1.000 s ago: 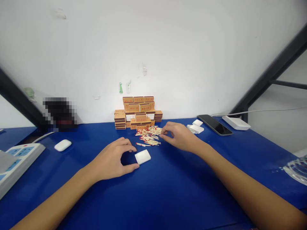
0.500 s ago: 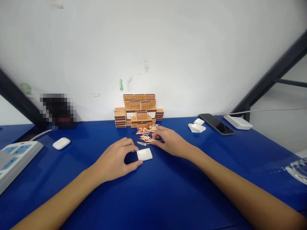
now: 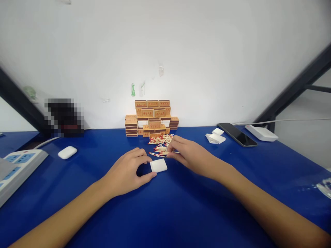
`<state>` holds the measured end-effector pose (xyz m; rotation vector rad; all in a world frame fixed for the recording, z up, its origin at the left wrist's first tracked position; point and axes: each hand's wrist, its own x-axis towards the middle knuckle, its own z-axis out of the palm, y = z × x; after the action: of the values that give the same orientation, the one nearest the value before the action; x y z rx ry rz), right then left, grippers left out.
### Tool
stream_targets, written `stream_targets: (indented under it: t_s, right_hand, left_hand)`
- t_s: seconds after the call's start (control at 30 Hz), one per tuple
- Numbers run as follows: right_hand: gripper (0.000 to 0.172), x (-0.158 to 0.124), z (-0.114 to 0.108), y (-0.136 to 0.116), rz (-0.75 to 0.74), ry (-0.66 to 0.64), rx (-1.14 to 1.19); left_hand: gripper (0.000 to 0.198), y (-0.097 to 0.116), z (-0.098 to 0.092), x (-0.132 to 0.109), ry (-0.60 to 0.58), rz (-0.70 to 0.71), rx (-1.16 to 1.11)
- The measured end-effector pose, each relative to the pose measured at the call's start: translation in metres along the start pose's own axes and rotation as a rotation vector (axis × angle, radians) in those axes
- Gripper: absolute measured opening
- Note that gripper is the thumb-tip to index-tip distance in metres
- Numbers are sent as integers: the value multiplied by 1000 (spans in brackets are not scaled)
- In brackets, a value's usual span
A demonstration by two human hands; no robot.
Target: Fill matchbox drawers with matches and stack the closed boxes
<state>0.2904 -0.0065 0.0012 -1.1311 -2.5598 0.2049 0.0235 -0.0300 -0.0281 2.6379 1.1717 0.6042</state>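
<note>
A small white matchbox tray [image 3: 158, 165] lies on the blue table. The fingertips and thumb of my left hand [image 3: 130, 170] grip its left end. Behind the tray is a loose pile of red-tipped matches [image 3: 160, 139]. My right hand [image 3: 190, 153] is at the pile's right side, thumb and fingers pinched together. A match stick shows between those fingertips; how many they hold I cannot tell. Stacked matchboxes [image 3: 154, 126], orange with dark sides, stand behind the pile against the wall.
To the right lie several white trays [image 3: 216, 137], a dark phone [image 3: 238, 134] and a white box [image 3: 261, 133] near a cable. On the left are a white earbud case [image 3: 67, 152] and a power strip [image 3: 24, 168]. Clear plastic [image 3: 324, 187] sits at the right edge.
The view has shifted slightly. My right hand has drawn a little toward me at the pile's near right edge, its fingers pinched closer. My left hand stays on the tray.
</note>
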Motion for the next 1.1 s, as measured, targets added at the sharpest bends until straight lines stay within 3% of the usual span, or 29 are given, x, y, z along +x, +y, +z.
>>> stream_targets:
  t_s: [0.17, 0.3, 0.77, 1.1]
  right_hand:
    - [11, -1, 15, -25, -97, -72, -228]
    - [8, -2, 20, -30, -166, -107, -406]
    - [14, -5, 6, -30, -103, -125, -226]
    - [17, -2, 10, -30, -76, -170, -143]
  left_hand:
    - [23, 1, 0, 1, 4, 11, -22]
    - [21, 2, 0, 1, -3, 15, -22]
    - [24, 4, 0, -1, -2, 26, -16]
    - [23, 3, -1, -2, -9, 34, -22]
